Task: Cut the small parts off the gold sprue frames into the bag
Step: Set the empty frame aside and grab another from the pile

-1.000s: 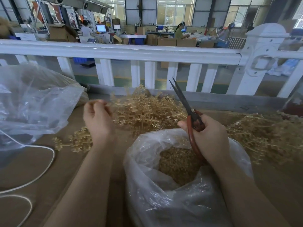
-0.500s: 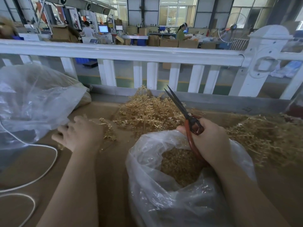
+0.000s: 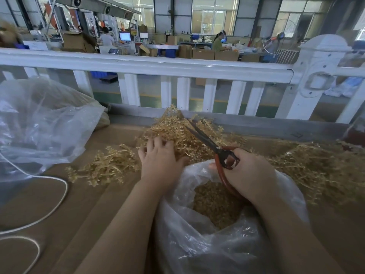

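Note:
A heap of gold sprue frames (image 3: 177, 131) lies at the middle back of the brown table, with more gold frames (image 3: 316, 167) spread to the right and a loose frame (image 3: 106, 165) to the left. My left hand (image 3: 160, 161) rests palm down on the near edge of the middle heap, fingers spread into it. My right hand (image 3: 248, 173) grips red-handled scissors (image 3: 217, 151), blades together and pointing up-left over the heap. In front stands an open clear plastic bag (image 3: 217, 244) holding cut gold parts (image 3: 215, 202).
A large clear bag (image 3: 39, 125) sits at the left. White cord (image 3: 49, 210) loops over the table's left front. A white railing (image 3: 146, 66) runs along the back edge, with a workshop and people behind it.
My left hand left the loose frame on the table at the left and moved right onto the middle heap. The scissors dipped lower over the heap.

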The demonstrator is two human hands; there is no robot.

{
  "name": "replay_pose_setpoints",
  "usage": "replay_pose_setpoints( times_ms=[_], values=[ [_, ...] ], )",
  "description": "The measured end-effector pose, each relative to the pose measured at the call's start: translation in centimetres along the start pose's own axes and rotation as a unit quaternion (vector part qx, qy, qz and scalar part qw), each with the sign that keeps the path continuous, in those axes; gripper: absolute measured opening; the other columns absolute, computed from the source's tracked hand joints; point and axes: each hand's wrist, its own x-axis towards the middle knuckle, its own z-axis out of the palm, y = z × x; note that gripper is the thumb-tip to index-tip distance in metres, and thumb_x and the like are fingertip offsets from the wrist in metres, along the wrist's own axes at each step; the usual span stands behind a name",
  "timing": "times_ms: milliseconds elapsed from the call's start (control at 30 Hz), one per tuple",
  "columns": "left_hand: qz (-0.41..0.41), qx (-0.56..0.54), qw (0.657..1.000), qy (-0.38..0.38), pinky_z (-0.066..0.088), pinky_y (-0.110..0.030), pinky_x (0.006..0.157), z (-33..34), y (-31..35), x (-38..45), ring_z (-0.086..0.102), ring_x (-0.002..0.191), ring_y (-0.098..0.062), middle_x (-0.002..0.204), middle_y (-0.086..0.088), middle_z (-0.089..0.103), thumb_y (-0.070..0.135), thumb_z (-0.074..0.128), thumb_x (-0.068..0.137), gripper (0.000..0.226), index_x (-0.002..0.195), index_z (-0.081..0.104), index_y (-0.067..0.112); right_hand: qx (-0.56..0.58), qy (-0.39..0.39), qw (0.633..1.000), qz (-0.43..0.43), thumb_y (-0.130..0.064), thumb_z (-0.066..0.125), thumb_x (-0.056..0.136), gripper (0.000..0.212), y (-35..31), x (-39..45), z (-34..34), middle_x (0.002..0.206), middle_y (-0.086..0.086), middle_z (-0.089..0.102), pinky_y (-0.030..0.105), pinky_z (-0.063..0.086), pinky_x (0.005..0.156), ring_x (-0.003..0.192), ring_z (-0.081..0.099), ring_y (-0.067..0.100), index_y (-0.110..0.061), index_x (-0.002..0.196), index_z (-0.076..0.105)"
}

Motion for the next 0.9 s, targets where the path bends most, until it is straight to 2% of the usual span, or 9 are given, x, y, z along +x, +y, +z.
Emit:
replay_pose_setpoints(
  times_ms=[100, 200, 333, 467, 567, 633, 700, 800, 900],
  values=[
    [-0.011, -0.018, 1.000, 0.017, 0.021, -0.050, 0.112, 0.2, -0.1, 0.0, 0.033, 0.135, -0.029, 0.141, -0.006, 0.044, 0.050, 0.057, 0.093, 0.047, 0.132, 0.052, 0.023, -0.003, -0.045, 0.999, 0.002, -0.092, 0.043, 0.071, 0.071, -0.1, 0.1, -0.2, 0.081, -0.018, 0.057, 0.028, 0.039, 0.067, 0.075, 0.053, 0.012, -0.037, 0.110, 0.065],
    [-0.013, -0.039, 0.998, 0.043, 0.022, -0.047, 0.109, 0.3, -0.6, 0.1, 0.038, 0.129, -0.026, 0.134, -0.001, 0.050, 0.037, 0.057, 0.092, 0.033, 0.121, 0.057, 0.021, -0.013, -0.058, 0.998, -0.003, -0.098, 0.030, 0.058, 0.089, -0.3, 0.0, -0.4, 0.087, -0.017, 0.064, 0.028, 0.041, 0.069, 0.076, 0.051, 0.012, -0.038, 0.114, 0.063],
    [-0.033, -0.079, 0.994, 0.069, 0.020, -0.043, 0.101, 0.2, -0.9, -0.1, 0.042, 0.119, -0.025, 0.118, 0.001, 0.054, 0.034, 0.059, 0.087, 0.025, 0.105, 0.052, 0.019, -0.018, -0.060, 0.998, 0.000, -0.095, 0.041, 0.064, 0.082, -0.3, 0.0, -0.4, 0.095, -0.013, 0.070, 0.028, 0.041, 0.070, 0.077, 0.049, 0.012, -0.036, 0.116, 0.063],
    [-0.013, -0.146, 0.965, 0.217, 0.011, -0.029, 0.082, -0.5, -0.7, -0.4, 0.052, 0.090, -0.021, 0.082, 0.009, 0.054, 0.019, 0.064, 0.083, 0.022, 0.092, 0.044, 0.020, -0.012, -0.043, 0.999, 0.001, -0.095, 0.041, 0.065, 0.081, -0.2, -0.1, -0.4, 0.089, -0.013, 0.068, 0.028, 0.040, 0.067, 0.075, 0.050, 0.012, -0.034, 0.112, 0.064],
    [0.007, -0.232, 0.935, 0.267, 0.018, -0.029, 0.087, -1.4, -0.4, -0.4, 0.056, 0.081, -0.012, 0.079, 0.015, 0.054, 0.024, 0.073, 0.085, 0.028, 0.090, 0.046, 0.025, 0.012, -0.036, 0.999, 0.004, -0.093, 0.044, 0.066, 0.075, -0.3, -0.2, -0.5, 0.082, -0.018, 0.061, 0.026, 0.036, 0.064, 0.072, 0.050, 0.010, -0.035, 0.108, 0.065],
    [-0.002, -0.338, 0.916, 0.215, 0.040, -0.035, 0.089, -2.2, 0.0, -0.4, 0.059, 0.078, -0.002, 0.077, 0.014, 0.061, 0.029, 0.080, 0.082, 0.031, 0.086, 0.049, 0.026, 0.050, -0.023, 0.998, 0.020, -0.087, 0.055, 0.070, 0.056, -0.4, -0.2, -0.6, 0.081, -0.019, 0.064, 0.022, 0.034, 0.059, 0.067, 0.051, 0.004, -0.038, 0.096, 0.063],
    [-0.029, -0.451, 0.884, 0.122, 0.056, -0.040, 0.081, -3.1, 0.6, -0.5, 0.067, 0.078, -0.003, 0.081, 0.010, 0.071, 0.027, 0.085, 0.076, 0.031, 0.088, 0.057, 0.028, 0.116, -0.007, 0.992, 0.046, -0.083, 0.063, 0.067, 0.047, -0.6, -0.2, -0.8, 0.071, -0.023, 0.063, 0.016, 0.032, 0.057, 0.066, 0.051, -0.005, -0.037, 0.077, 0.058],
    [-0.035, -0.556, 0.830, -0.013, 0.059, -0.033, 0.065, -4.2, 1.1, -0.4, 0.071, 0.070, -0.016, 0.080, 0.004, 0.075, 0.021, 0.089, 0.067, 0.029, 0.087, 0.068, 0.021, 0.186, 0.021, 0.979, 0.077, -0.078, 0.068, 0.065, 0.041, -0.8, 0.0, -1.2, 0.059, -0.031, 0.059, 0.014, 0.033, 0.055, 0.063, 0.054, -0.008, -0.038, 0.068, 0.059],
    [-0.030, -0.622, 0.772, -0.130, 0.052, -0.020, 0.056, -4.6, 1.6, -0.4, 0.062, 0.056, -0.012, 0.082, -0.010, 0.075, 0.024, 0.085, 0.060, 0.034, 0.088, 0.073, 0.008, 0.228, 0.023, 0.970, 0.085, -0.070, 0.071, 0.070, 0.040, -0.7, 0.2, -1.4, 0.069, -0.036, 0.062, 0.016, 0.037, 0.056, 0.066, 0.060, -0.007, -0.031, 0.071, 0.065]
  ],
)
